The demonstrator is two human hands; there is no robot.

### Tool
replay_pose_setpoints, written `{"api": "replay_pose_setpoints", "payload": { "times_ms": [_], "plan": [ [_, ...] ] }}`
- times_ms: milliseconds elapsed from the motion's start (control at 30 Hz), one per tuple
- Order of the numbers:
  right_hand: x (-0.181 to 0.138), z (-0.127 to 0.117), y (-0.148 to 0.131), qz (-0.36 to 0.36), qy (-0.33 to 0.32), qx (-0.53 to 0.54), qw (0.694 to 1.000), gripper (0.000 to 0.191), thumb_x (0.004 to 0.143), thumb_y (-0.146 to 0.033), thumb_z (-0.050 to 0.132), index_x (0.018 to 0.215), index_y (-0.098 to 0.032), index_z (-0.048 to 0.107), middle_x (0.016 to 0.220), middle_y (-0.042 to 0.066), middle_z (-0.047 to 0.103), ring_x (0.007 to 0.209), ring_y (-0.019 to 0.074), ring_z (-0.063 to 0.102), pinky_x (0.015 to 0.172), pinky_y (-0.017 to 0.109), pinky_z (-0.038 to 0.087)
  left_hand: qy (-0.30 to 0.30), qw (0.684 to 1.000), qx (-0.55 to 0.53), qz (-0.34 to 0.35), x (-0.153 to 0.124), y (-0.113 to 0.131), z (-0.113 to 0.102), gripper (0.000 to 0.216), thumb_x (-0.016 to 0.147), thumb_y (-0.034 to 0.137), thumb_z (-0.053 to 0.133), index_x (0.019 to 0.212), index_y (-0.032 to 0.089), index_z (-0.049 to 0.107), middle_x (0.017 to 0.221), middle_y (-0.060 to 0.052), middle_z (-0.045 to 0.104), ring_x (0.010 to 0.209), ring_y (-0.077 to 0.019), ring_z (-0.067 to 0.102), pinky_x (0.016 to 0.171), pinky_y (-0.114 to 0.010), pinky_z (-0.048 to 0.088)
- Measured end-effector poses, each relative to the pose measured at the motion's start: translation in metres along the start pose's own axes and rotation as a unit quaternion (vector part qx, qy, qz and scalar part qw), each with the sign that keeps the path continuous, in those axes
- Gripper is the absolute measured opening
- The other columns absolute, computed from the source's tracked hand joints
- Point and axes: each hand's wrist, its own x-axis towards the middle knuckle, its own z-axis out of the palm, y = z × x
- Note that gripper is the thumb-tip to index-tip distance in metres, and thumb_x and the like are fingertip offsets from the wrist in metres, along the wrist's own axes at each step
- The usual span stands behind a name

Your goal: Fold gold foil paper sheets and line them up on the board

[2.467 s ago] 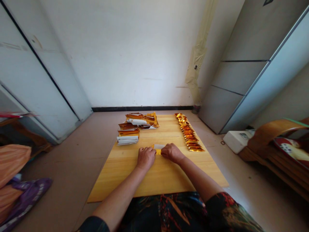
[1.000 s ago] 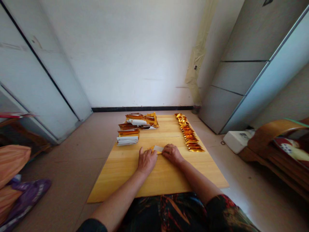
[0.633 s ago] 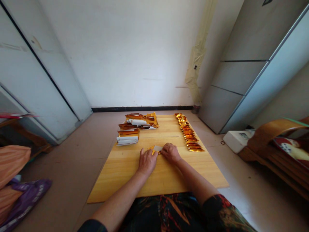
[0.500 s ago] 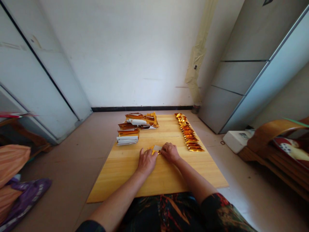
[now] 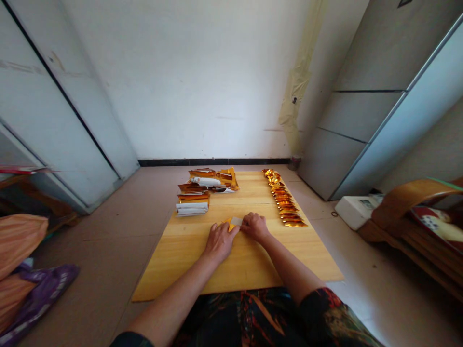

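Note:
A small sheet of gold foil paper [image 5: 236,221], its pale back partly showing, lies on the wooden board in front of me. My left hand [image 5: 220,239] grips its near left side, thumb and fingers bent onto it. On the right edge, the fingers of my right hand [image 5: 254,225] are closed over the same paper. Much of the sheet is hidden under both hands. Beyond my right hand runs a row of folded gold foil pieces [image 5: 285,202]. Stacks of flat gold foil paper [image 5: 194,196] and white-backed sheets [image 5: 191,208] lie beyond my left hand.
The wooden board [image 5: 181,270] rests low before me, with a white wall [image 5: 198,86] behind. A grey refrigerator [image 5: 354,115], a white box [image 5: 354,212] and a wooden seat [image 5: 405,212] stand on the right. Orange and purple bags [image 5: 39,289] are at left.
My left thumb has shifted slightly up and right along the paper, closer to my right hand. My right hand stays nearly in place, and the view has shifted a little.

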Motion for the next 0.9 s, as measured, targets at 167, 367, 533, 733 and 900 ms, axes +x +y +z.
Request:
{"api": "replay_pose_setpoints", "payload": {
  "times_ms": [167,367,533,733,900],
  "plan": [
    [0.0007,-0.0008,0.0004,0.002,-0.005,0.006,1.0,0.018,0.082,-0.039,0.061,0.083,-0.022,0.066,0.093,0.003,0.063,0.091,0.017,0.053,0.073,0.028,0.028,-0.004,1.0,0.015,0.0,-0.0009,0.0005,0.0008,0.041,0.089,0.014,0.04,0.123,0.032,0.053,0.11,-0.01,0.06,0.104,-0.0238,0.055,0.093,-0.042,0.035],
    [0.0009,-0.0012,0.0011,0.002,-0.008,0.02,1.0,0.017,0.079,-0.039,0.066,0.083,-0.022,0.067,0.093,0.002,0.063,0.092,0.0166,0.052,0.076,0.028,0.028,-0.002,1.0,0.022,-0.007,-0.0001,0.0041,-0.0004,0.035,0.091,0.019,0.039,0.12,0.028,0.057,0.109,-0.011,0.061,0.101,-0.0242,0.056,0.09,-0.042,0.038],
    [0.0009,0.0011,0.0033,0.006,-0.004,0.022,1.0,0.016,0.08,-0.038,0.064,0.084,-0.023,0.068,0.093,0.002,0.063,0.091,0.016,0.053,0.076,0.028,0.029,-0.007,1.0,0.016,-0.016,0.001,0.0062,-0.0025,0.034,0.091,0.02,0.038,0.118,0.027,0.058,0.112,-0.013,0.061,0.103,-0.0254,0.055,0.09,-0.043,0.037],
    [-0.0004,-0.0005,0.0067,0.004,-0.004,0.05,0.999,0.011,0.079,-0.025,0.06,0.084,-0.022,0.069,0.094,0.002,0.065,0.09,0.0144,0.056,0.077,0.024,0.033,-0.019,0.999,0.0,-0.026,0.0012,0.0074,-0.0058,0.033,0.091,0.02,0.039,0.118,0.027,0.059,0.112,-0.013,0.06,0.103,-0.0255,0.055,0.09,-0.043,0.037],
    [0.0001,-0.0011,0.0059,0.015,-0.007,0.044,0.999,0.013,0.079,-0.024,0.058,0.084,-0.023,0.069,0.096,0.002,0.066,0.091,0.015,0.056,0.078,0.024,0.035,-0.022,0.999,-0.004,-0.027,0.0017,0.0078,-0.0077,0.032,0.091,0.021,0.04,0.117,0.028,0.059,0.112,-0.012,0.06,0.103,-0.025,0.054,0.089,-0.041,0.036]
  ]
}}
